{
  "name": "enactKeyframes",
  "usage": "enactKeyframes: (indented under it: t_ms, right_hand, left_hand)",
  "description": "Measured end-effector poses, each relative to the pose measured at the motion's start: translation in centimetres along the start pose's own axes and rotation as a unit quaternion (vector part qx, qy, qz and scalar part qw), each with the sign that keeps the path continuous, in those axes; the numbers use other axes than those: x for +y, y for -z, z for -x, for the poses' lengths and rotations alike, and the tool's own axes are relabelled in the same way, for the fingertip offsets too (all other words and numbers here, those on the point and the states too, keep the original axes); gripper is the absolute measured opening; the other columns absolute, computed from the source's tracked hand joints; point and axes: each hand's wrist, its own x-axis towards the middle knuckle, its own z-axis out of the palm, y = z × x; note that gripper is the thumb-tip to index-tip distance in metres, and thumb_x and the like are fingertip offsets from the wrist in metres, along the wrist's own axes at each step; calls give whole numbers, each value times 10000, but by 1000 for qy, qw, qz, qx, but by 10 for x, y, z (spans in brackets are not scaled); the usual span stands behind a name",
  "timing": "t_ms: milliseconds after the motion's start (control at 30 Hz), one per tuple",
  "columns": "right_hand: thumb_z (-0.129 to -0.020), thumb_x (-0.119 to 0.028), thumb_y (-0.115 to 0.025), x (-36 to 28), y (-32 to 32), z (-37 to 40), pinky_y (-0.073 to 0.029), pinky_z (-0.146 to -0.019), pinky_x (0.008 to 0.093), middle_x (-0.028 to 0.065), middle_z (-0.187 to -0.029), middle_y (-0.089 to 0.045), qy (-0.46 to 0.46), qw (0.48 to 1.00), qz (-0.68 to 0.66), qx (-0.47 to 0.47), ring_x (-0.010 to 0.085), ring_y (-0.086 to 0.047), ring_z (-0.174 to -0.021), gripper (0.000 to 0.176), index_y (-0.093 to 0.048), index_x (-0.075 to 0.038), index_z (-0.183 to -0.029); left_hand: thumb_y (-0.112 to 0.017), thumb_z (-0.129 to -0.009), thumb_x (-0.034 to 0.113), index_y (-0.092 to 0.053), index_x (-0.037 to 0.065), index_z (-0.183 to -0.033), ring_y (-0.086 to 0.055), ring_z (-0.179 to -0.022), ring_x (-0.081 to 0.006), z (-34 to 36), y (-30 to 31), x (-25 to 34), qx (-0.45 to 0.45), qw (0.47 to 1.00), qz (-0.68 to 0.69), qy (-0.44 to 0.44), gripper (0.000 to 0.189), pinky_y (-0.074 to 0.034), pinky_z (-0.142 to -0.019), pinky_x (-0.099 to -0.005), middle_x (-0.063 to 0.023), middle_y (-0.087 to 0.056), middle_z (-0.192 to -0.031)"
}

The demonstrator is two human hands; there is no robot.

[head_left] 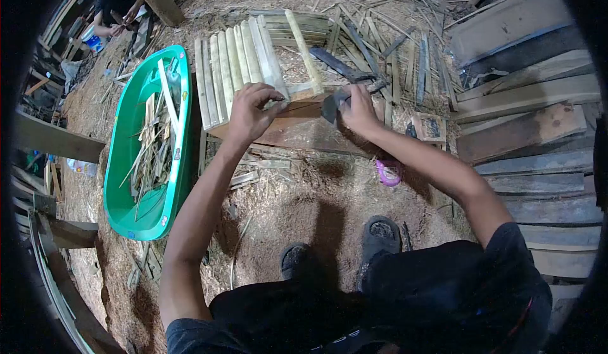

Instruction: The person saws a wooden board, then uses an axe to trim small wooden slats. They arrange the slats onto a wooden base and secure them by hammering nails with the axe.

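Note:
A slatted wooden crate [237,56] lies in front of me, with pale slats side by side on its left part and a gap to the right of them. One lone slat [304,53] crosses that gap. My left hand [256,107] is over the crate's near edge, thumb and fingers pinched; whatever is between them is too small to name. In my right hand [358,108] is the handle of a dark-headed tool [330,108], probably a hammer or hatchet, beside the lone slat's near end. A dark piece of wood [342,65] lies just beyond my right hand.
At the left is a green plastic tub [113,183] with wood strips in it. Boards [519,135] are stacked on the right. A pink round object [388,172] and a small wooden box [429,128] lie nearby. Another person [117,5] sits at the upper left.

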Motion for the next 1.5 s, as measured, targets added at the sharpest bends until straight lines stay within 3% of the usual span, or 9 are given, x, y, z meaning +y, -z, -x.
enactKeyframes:
  t_ms: [567,833,867,967,1067,1167,1300,1433,1500]
  right_hand:
    - [-894,-152,-580,43,-5,10,-368,-1005,618,301,-1262,-488,-124,939,230,-224,455,-495,-1204,454,-444,79,-1259]
    - [-966,-218,-435,65,26,-22,-521,-697,476,247,-899,-659,-185,966,96,-155,427,-635,-732,308,-548,55,-1053]
    - [-992,-252,-420,73,28,-21,-503,-641,465,213,-834,-675,-40,991,105,-70,381,-639,-697,317,-552,32,-1041]
    - [-994,-278,-469,-24,78,-44,-509,-655,434,172,-853,-684,-132,975,-162,-72,321,-644,-682,350,-560,46,-1090]
    - [-987,-296,-528,-90,105,-54,-511,-671,397,162,-888,-673,-61,978,-154,-124,252,-652,-742,418,-543,71,-1186]
    - [-975,-276,-564,-105,94,-53,-509,-728,383,182,-934,-660,191,976,-60,-81,233,-650,-825,472,-508,101,-1254]
    - [-955,-191,-575,-153,112,-54,-494,-858,451,255,-1004,-646,100,930,-11,-352,386,-637,-944,393,-526,72,-1242]
    - [-937,-109,-518,-156,96,-53,-527,-714,473,253,-907,-636,179,940,-71,-281,384,-653,-796,258,-522,53,-1139]
    - [-951,-134,-542,-164,100,-54,-500,-838,462,275,-1031,-627,119,943,-7,-312,405,-623,-963,329,-518,47,-1224]
  left_hand:
    - [-800,-768,196,-760,85,-866,-609,-876,-216,3,-2,-1,16,999,0,30,153,-450,-853,-359,-41,-697,-894]
    - [-807,-757,160,-745,70,-871,-605,-856,-216,1,0,-4,12,1000,2,11,158,-497,-761,-343,-50,-691,-886]
    - [-805,-755,132,-740,63,-892,-599,-836,-210,0,1,-4,6,1000,3,9,166,-497,-742,-339,-53,-683,-872]
    - [-805,-757,115,-731,59,-950,-588,-812,-202,-2,5,0,-10,999,19,26,214,-492,-721,-335,-57,-671,-867]
    - [-802,-765,124,-719,57,-1010,-583,-808,-204,-5,6,3,-25,999,12,41,267,-487,-715,-334,-64,-667,-897]
    - [-798,-766,115,-705,49,-1054,-598,-840,-218,-5,8,4,-37,998,9,50,309,-498,-741,-347,-77,-662,-938]
    - [-805,-733,161,-733,33,-952,-632,-896,-250,-3,-1,-7,70,997,-13,-37,264,-523,-717,-361,-93,-669,-958]
    - [-815,-702,187,-734,58,-963,-611,-1048,-279,-2,2,-10,-14,1000,1,-4,302,-503,-835,-377,-77,-670,-1053]
    - [-818,-702,190,-738,65,-949,-596,-1091,-284,-1,0,-10,7,1000,-12,-18,288,-489,-870,-379,-70,-682,-1053]
